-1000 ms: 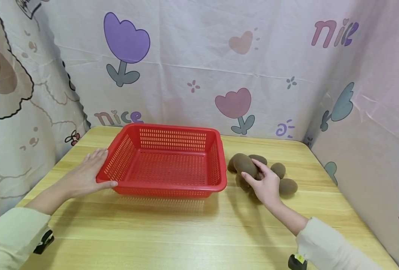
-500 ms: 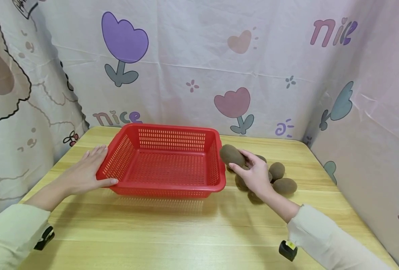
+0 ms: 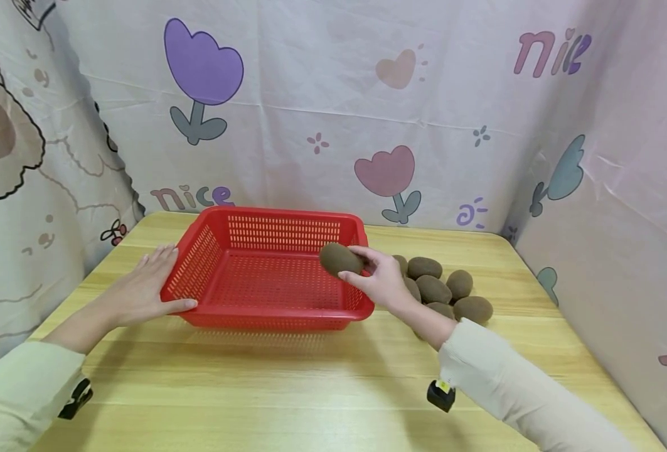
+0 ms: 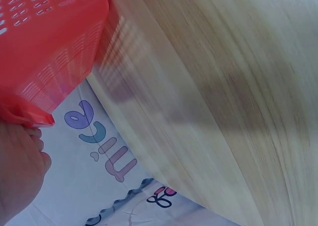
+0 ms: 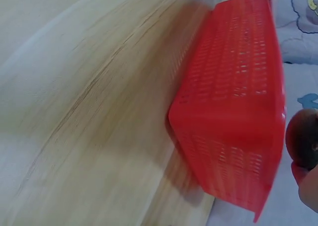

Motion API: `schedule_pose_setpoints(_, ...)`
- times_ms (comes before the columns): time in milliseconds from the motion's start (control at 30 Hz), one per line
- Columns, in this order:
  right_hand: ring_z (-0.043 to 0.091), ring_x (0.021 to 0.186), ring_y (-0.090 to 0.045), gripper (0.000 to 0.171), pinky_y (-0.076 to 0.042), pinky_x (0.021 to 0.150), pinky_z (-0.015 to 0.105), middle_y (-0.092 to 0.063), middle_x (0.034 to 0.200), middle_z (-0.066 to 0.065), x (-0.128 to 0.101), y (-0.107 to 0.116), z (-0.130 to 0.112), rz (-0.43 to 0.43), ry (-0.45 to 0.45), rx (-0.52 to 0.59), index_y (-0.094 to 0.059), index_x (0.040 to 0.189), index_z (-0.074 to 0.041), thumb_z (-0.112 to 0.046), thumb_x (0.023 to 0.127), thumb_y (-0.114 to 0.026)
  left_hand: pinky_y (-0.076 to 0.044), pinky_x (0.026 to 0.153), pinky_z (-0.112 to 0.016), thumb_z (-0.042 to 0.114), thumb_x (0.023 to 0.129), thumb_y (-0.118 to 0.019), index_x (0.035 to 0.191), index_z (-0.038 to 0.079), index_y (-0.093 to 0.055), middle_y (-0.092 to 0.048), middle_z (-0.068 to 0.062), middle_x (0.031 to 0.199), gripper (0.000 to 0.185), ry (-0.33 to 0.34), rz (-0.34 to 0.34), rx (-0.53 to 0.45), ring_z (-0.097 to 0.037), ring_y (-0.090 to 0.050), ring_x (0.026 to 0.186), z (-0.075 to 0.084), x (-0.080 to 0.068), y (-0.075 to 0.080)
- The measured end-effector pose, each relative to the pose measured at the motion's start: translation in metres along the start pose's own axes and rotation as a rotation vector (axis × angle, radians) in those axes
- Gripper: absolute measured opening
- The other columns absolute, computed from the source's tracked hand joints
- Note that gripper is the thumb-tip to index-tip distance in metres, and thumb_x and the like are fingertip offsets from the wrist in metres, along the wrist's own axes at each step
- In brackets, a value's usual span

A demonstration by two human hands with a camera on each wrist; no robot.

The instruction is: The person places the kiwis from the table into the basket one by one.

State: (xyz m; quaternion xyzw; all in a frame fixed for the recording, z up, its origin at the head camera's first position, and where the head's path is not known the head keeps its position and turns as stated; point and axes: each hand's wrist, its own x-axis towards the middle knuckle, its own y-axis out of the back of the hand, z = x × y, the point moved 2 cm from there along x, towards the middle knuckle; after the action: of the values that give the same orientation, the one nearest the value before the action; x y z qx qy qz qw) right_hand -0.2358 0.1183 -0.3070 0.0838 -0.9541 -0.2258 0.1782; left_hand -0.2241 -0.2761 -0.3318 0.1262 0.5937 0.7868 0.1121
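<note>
Above the right end of the red basket (image 3: 279,276), the right hand (image 3: 381,284) holds a brown kiwi (image 3: 340,258), fingers and thumb curled round its right-hand end. The fruit hangs over the basket's floor, just inside the right wall, clear of the mesh. Its long axis runs roughly level, left to right and slightly away from the person, with the free blunt end pointing left toward the middle of the basket. From the right wrist camera only a dark rounded edge of the kiwi (image 5: 304,139) shows beside the basket's wall (image 5: 233,112).

At the opposite end, the left hand (image 3: 141,290) lies flat against the basket's left wall, fingers straight along the rim and thumb laid along the near corner, pressing rather than gripping; the left wrist view shows the fingertips (image 4: 30,151) against the basket's corner (image 4: 47,62).

To the right of the basket a cluster of other kiwis (image 3: 440,290) lies on the wooden table (image 3: 310,383), close together and mostly touching, their long axes pointing in mixed directions. A cloth backdrop (image 3: 322,107) printed with tulips, hearts and the word "nice" closes in the table on three sides.
</note>
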Motion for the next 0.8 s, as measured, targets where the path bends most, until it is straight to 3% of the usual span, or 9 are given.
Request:
schedule_pose_setpoints(200,0.022,0.088,-0.064,0.046,-0.055,0.077,0.028,-0.064,0.111,0.016,0.009,-0.019,0.001,-0.145,0.021,-0.058,-0.059,0.122,-0.001,-0.009,0.079,-0.072,-0.01,0.111,-0.064,0.058,0.079,-0.06,0.144,-0.012,-0.009,-0.012,-0.033,0.149,0.108,0.001,0.004,-0.006,-0.048,-0.008,0.138,0.0,0.0,-0.002)
schedule_pose_setpoints(400,0.014,0.085,-0.058,0.044,-0.05,0.072,0.021,-0.065,0.111,0.009,0.018,-0.031,0.0,-0.328,0.061,-0.218,-0.06,0.121,-0.004,-0.014,0.08,-0.072,-0.01,0.11,-0.065,0.057,0.079,-0.06,0.144,-0.012,-0.01,-0.012,-0.033,0.149,0.107,0.001,0.008,-0.015,-0.048,-0.008,0.138,-0.001,0.001,-0.002)
schedule_pose_setpoints(667,0.015,0.091,-0.056,0.035,-0.047,0.081,0.026,-0.067,0.108,0.006,0.028,-0.051,0.002,-0.528,0.055,-0.412,-0.064,0.115,-0.005,-0.014,0.081,-0.07,-0.011,0.11,-0.065,0.057,0.079,-0.06,0.144,-0.012,-0.01,-0.012,-0.033,0.149,0.107,-0.004,0.008,-0.014,-0.049,-0.009,0.138,-0.002,0.0,-0.001)
schedule_pose_setpoints(800,0.015,0.093,-0.056,0.035,-0.048,0.083,0.027,-0.067,0.11,0.007,0.031,-0.059,0.004,-0.589,0.034,-0.456,-0.064,0.115,-0.003,-0.011,0.082,-0.069,-0.01,0.111,-0.065,0.056,0.08,-0.06,0.144,-0.012,-0.009,-0.012,-0.033,0.149,0.107,-0.01,0.008,-0.012,-0.049,-0.008,0.138,-0.001,0.001,-0.001)
